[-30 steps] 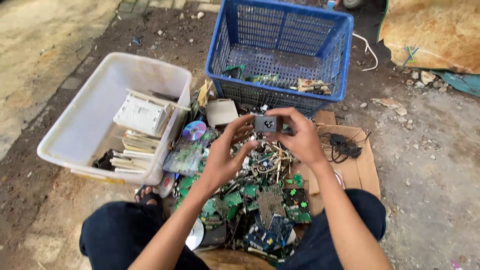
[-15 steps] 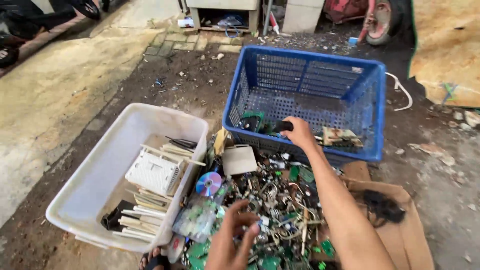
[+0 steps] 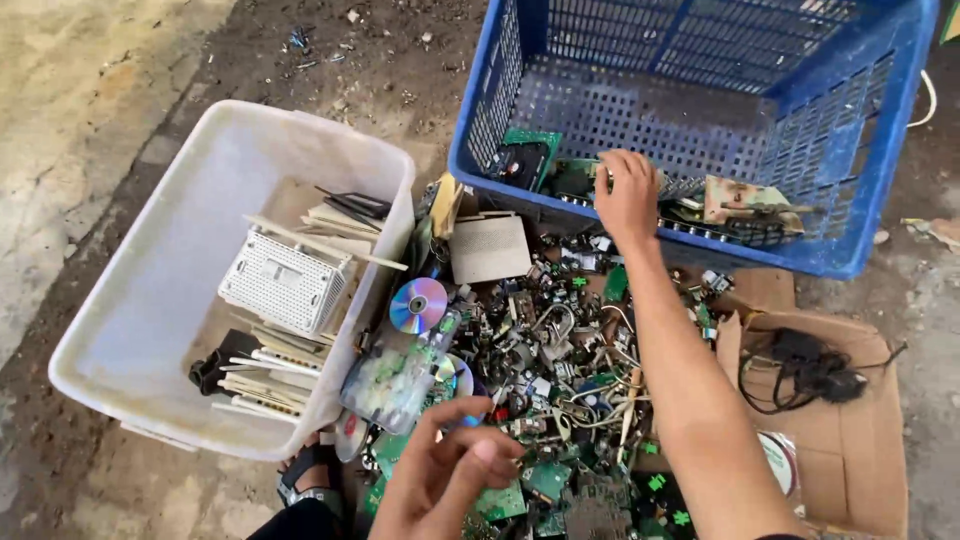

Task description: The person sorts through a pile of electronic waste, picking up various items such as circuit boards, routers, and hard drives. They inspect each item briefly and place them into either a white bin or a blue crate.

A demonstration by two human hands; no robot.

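On bare dirt, the blue crate [image 3: 850,150], a perforated plastic lattice, stands beside the smooth white tub [image 3: 150,290]. Below both lies the scrap pile [image 3: 540,380]: green boards, wires, discs. The right hand [image 3: 628,195] reaches over the crate's near rim, fingers curled down onto boards inside; its grasp cannot be judged. The left hand [image 3: 445,480] hovers half-open, empty, above the pile.

White tub [image 3: 150,300] of router casings [image 3: 283,283], shiny disc [image 3: 418,305], black cables [image 3: 805,368] on cardboard [image 3: 850,440].
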